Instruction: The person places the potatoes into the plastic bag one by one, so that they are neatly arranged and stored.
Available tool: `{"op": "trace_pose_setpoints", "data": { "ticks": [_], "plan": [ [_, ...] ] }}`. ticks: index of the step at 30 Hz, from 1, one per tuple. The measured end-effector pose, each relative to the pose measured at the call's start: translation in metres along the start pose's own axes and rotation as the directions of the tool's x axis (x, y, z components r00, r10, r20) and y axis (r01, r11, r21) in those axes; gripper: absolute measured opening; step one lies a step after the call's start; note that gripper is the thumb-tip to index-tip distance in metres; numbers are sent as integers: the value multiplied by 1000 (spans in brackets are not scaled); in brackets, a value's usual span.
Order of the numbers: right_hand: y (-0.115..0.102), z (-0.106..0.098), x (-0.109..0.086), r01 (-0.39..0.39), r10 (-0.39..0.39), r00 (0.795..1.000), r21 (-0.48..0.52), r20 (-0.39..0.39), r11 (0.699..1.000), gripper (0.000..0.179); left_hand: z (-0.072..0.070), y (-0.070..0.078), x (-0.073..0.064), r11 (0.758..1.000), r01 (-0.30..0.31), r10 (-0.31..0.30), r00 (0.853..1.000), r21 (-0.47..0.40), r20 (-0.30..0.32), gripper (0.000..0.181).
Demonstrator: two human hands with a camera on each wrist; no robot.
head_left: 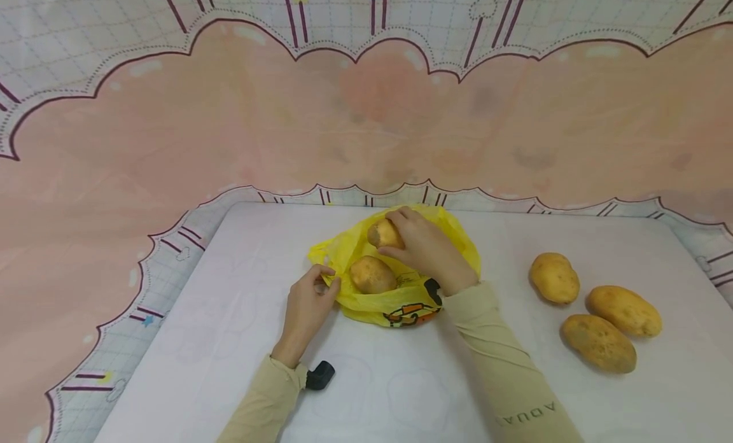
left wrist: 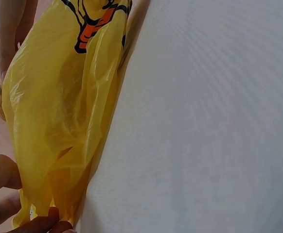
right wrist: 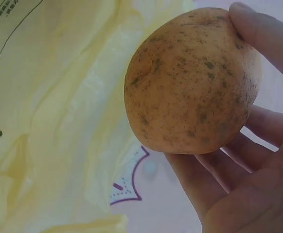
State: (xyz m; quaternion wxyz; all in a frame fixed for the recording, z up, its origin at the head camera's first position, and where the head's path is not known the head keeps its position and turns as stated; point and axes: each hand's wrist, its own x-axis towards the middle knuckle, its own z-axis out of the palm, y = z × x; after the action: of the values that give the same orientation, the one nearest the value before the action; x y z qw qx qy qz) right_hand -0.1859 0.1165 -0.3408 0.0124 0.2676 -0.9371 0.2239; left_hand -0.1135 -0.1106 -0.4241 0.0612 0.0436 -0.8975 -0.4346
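A: Surroundings?
B: Counter (head_left: 366, 398), white-covered, beneath both hands. Backdrop of pink printed cloth (head_left: 372, 125), scalloped border, beyond them. To the right of the right hand (head_left: 424, 242), well apart: one roundish yellow-tan potato (head_left: 554, 277); farther right, one smooth oblong tan potato (head_left: 625, 310); close against that in view, one browner, speckled oblong potato (head_left: 598, 343).

A: Obstructions?
B: The right hand and its beige fabric sleeve (head_left: 509, 360) cover part of the thin yellow plastic bag (head_left: 361, 308), which lies between the hands. A small black piece (head_left: 320, 375) juts from the left cuff.

A: State of the hands?
B: Left hand (head_left: 306, 309): thumb and finger pinching the bag's near-left edge. Right hand: thumb and fingers curled round a rounded tan potato (head_left: 386, 233) at the bag's open mouth; how deep it sits, cannot tell.

A: Bag contents?
B: One plump oval potato (head_left: 372, 275), just right of the left hand.

A: Materials?
B: Bag: crinkled, translucent film, orange-and-black print (head_left: 412, 314) on its front wall. Held potato: matte skin, dark specks, shallow dents.
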Motion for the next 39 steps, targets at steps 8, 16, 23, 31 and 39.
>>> {"op": "trace_pose_setpoints", "data": {
  "ticks": [8, 16, 23, 31, 39],
  "plan": [
    [1, 12, 8, -7, 7, 1000, 12, 22, 1000, 57, -1, 1, 1, 1000, -1, 1, 1000, 7, -5, 19],
    [3, 21, 13, 2, -2, 1000, 1, 27, 1000, 54, -2, 1, 1, 1000, 11, -11, 1000, 8, -8, 20],
    [6, 29, 15, -8, 8, 999, 0, 47, 1000, 53, -1, 0, 1, 1000, 6, -6, 1000, 6, -8, 20],
    [11, 38, 18, -10, 11, 998, -24, 70, 1000, 55, 0, 1, 0, 1000, 3, -3, 1000, 4, -9, 20],
    [14, 48, 22, 3, 0, 998, -45, 64, 999, 54, 0, 0, 0, 1000, -9, 9, 1000, 1, -10, 19]
  ]
}}
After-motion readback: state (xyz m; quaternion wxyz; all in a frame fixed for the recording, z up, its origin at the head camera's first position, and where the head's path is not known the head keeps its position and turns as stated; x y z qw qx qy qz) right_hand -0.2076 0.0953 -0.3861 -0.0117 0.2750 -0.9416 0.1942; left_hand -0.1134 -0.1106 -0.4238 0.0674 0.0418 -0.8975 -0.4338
